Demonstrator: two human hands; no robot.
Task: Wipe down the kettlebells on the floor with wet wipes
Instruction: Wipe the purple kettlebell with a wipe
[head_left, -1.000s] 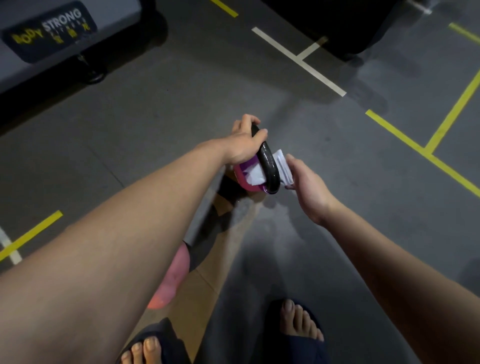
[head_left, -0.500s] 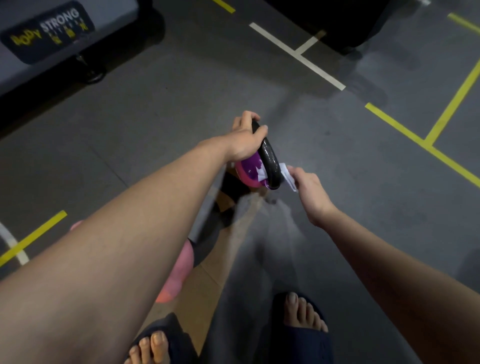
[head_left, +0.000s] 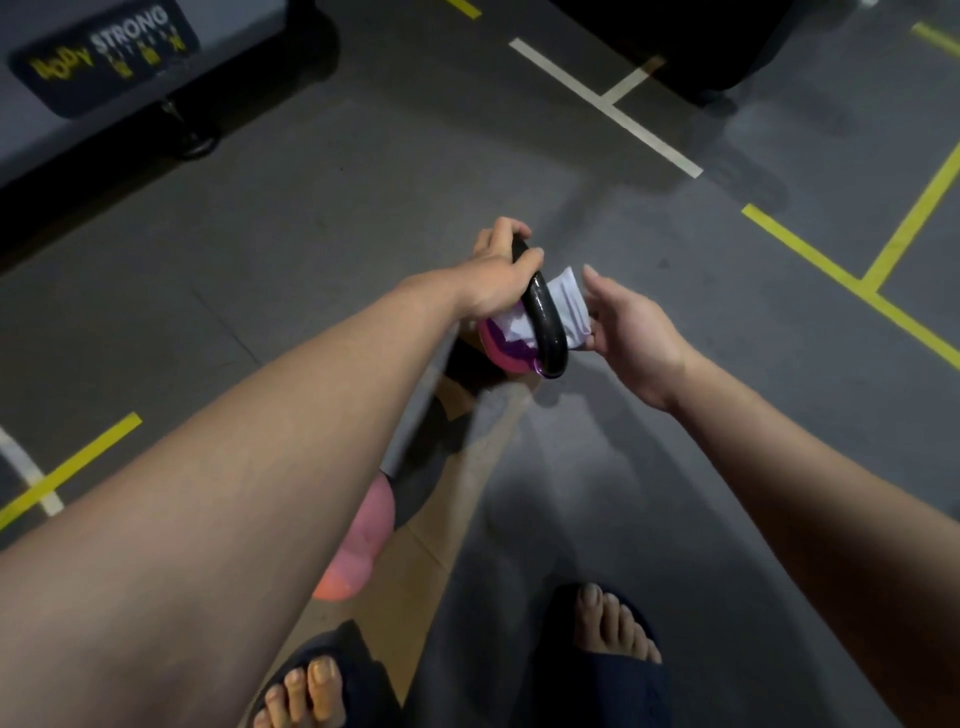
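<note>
1. Our left hand (head_left: 493, 280) has its fingers curled round the glossy black handle (head_left: 545, 322) of the purple round kettlebell (head_left: 501, 349), ahead of our feet (head_left: 613, 623) over the grey floor (head_left: 363, 234).
2. Our right hand (head_left: 634, 332), fingers nearly straight, lies against the white wet wipe (head_left: 569, 301) threaded through the handle.
3. Our left forearm (head_left: 260, 467) hides most of a pink rounded weight (head_left: 363, 540); yellow floor lines (head_left: 810, 254) run to the right.

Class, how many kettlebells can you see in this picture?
2. A purple kettlebell at centre, gripped at its handle by the left hand; a pink kettlebell below it, mostly behind the left forearm. Others may be hidden.
</note>
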